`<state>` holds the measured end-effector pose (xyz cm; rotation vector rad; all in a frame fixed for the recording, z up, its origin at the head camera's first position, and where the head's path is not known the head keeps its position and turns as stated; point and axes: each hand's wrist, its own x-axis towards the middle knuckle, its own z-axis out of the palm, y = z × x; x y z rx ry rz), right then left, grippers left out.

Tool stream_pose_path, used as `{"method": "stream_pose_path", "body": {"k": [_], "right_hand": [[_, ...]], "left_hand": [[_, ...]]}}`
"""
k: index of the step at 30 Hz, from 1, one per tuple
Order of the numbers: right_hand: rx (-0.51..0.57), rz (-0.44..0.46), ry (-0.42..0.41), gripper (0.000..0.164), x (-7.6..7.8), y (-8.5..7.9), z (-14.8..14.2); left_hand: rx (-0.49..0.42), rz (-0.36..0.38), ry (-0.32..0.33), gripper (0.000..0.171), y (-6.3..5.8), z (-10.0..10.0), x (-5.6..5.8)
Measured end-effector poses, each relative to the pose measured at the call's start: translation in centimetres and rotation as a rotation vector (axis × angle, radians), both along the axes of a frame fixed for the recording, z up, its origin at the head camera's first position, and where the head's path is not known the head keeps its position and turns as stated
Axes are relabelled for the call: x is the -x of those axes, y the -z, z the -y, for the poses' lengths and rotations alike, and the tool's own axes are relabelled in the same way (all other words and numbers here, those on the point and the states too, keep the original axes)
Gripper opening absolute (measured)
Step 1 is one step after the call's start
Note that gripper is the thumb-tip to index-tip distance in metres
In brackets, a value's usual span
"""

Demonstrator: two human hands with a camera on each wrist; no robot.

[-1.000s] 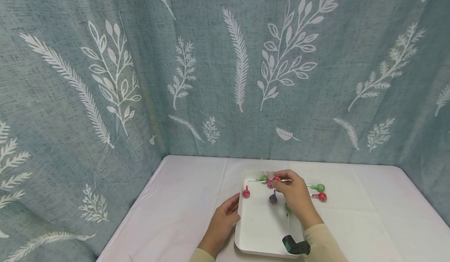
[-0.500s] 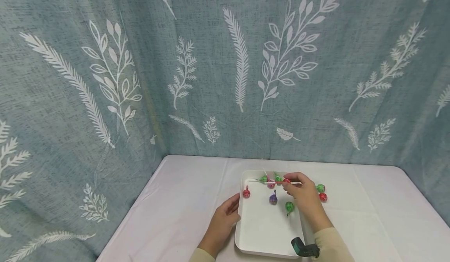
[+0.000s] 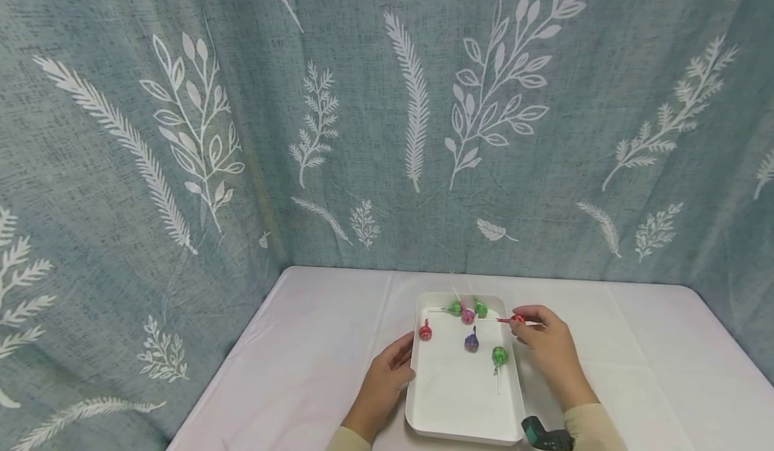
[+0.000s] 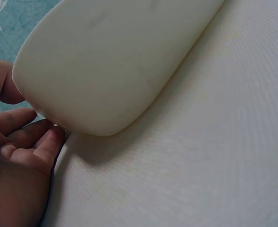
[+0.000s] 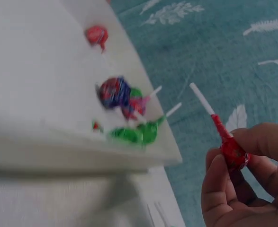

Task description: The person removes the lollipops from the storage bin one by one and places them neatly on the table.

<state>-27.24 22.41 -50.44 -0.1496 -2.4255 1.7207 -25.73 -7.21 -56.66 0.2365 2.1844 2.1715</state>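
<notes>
My right hand [image 3: 555, 350] pinches a red-wrapped lollipop [image 5: 234, 153] by its candy end, just outside the upper right side of a white tray [image 3: 453, 397]. In the head view the lollipop's white stick points left, over the tray. My left hand [image 3: 382, 384] grips the tray's left side, with thumb and fingertips at the edge in the left wrist view. Inside the tray lie a red lollipop [image 3: 425, 331], a purple lollipop [image 3: 471, 342] and a green lollipop [image 3: 498, 357]. Toward its far end, a pink lollipop [image 3: 467, 316] sits between two green ones.
A white cloth [image 3: 641, 363] covers the table beneath the tray. Behind it hangs a blue-green curtain [image 3: 375, 135] with white leaf prints. A dark wrist device [image 3: 547, 435] sits by the right sleeve, close to the tray's near right corner.
My right hand has moved right with the red lollipop, from over the tray to beyond its right edge. The green and red lollipops right of the tray are now hidden behind it.
</notes>
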Motion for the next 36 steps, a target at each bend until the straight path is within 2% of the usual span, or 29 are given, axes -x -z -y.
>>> {"method": "stream_pose_path", "body": {"k": [15,20,28,36], "right_hand": [[0.021,0.024,0.059,0.039,-0.8,1.1,-3.9],[0.016,0.039,0.112,0.042,-1.0,1.8,-5.0],[0.047,0.101,0.192,0.039,-1.7,3.4,-5.6],[0.013,0.074,0.214,0.038,-1.7,4.4,-5.9]], "left_hand": [[0.001,-0.001,0.001,0.075,0.1,0.0,0.1],[0.012,0.014,-0.003,0.076,0.1,0.1,0.1],[0.017,0.015,0.012,0.075,0.4,0.1,0.2],[0.006,0.009,0.022,0.076,0.3,0.2,0.4]]}}
